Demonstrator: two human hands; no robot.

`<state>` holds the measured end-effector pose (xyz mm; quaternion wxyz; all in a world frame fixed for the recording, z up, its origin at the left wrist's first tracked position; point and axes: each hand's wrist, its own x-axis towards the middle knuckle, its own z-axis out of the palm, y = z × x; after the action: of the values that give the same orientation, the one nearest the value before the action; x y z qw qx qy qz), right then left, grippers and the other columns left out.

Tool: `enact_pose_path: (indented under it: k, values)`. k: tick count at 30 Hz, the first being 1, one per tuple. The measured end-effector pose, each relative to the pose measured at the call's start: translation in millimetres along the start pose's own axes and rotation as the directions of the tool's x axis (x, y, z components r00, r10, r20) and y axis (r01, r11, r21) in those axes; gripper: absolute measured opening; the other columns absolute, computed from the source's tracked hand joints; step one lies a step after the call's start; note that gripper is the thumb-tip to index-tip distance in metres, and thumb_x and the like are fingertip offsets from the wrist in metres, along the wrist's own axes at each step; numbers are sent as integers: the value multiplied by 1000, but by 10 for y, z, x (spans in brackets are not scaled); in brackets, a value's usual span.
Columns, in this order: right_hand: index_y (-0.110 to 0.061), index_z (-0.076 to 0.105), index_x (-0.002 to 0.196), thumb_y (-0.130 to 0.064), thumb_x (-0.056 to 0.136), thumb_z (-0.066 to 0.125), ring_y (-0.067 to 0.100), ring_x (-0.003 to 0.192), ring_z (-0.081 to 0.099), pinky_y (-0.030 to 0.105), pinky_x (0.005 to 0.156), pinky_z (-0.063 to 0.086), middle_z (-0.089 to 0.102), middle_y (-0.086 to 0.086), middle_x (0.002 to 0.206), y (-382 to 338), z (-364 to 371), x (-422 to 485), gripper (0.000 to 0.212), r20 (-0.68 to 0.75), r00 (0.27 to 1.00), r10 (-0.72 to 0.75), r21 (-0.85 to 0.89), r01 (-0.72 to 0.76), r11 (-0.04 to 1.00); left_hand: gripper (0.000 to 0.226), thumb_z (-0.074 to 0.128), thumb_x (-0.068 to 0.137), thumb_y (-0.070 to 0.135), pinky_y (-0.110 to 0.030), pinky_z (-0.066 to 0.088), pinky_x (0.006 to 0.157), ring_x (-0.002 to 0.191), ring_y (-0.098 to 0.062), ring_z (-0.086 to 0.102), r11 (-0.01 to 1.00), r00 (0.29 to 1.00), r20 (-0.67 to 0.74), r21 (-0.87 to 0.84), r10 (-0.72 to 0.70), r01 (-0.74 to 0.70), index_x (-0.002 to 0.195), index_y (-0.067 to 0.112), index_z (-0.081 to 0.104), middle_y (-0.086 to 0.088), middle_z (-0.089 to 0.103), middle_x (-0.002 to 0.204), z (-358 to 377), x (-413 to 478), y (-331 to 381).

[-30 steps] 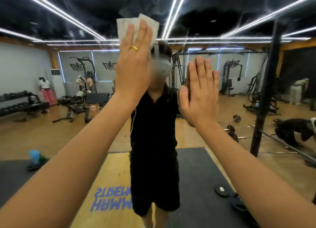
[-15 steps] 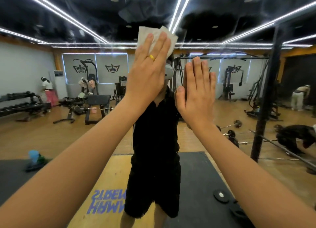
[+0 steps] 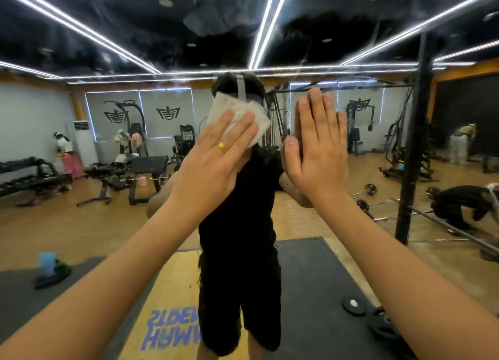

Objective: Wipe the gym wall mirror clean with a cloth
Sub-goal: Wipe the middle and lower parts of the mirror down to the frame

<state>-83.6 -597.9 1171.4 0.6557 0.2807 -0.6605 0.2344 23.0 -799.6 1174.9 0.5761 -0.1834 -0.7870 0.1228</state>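
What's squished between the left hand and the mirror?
A white cloth. The left hand presses it flat against the mirror with straight fingers, as the head view shows.

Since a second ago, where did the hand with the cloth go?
The left hand slid the white cloth down the mirror and slightly right, from up by the reflected ceiling lights to over the reflected head. It still presses flat on the cloth. The right hand stayed flat against the glass beside it.

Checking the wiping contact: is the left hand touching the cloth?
Touching. The head view shows the left hand pressing flat on the cloth, fingers overlapping it.
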Motion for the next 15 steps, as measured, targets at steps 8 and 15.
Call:
enact_pose_path:
  k: [8, 15]
  values:
    - [-3, 22, 162, -27, 103, 37, 32, 158, 12, 52, 129, 6, 18, 19, 170, -79, -14, 30, 65, 36, 999, 18, -64, -16, 998, 55, 49, 105, 12, -51, 25, 126, 155, -32, 25, 997, 995, -62, 10, -80, 80, 159, 10, 36, -8, 33, 167, -100, 585, -86]
    - [-1, 26, 160, -25, 103, 42, 33, 158, 14, 49, 129, 2, 20, 19, 169, -549, -61, 201, 64, 37, 996, -80, 81, 77, 994, 58, 51, 105, 7, -49, 26, 126, 156, -29, 24, 995, 991, -95, 31, -96, 99, 160, 10, 34, -6, 32, 167, -225, 541, -340]
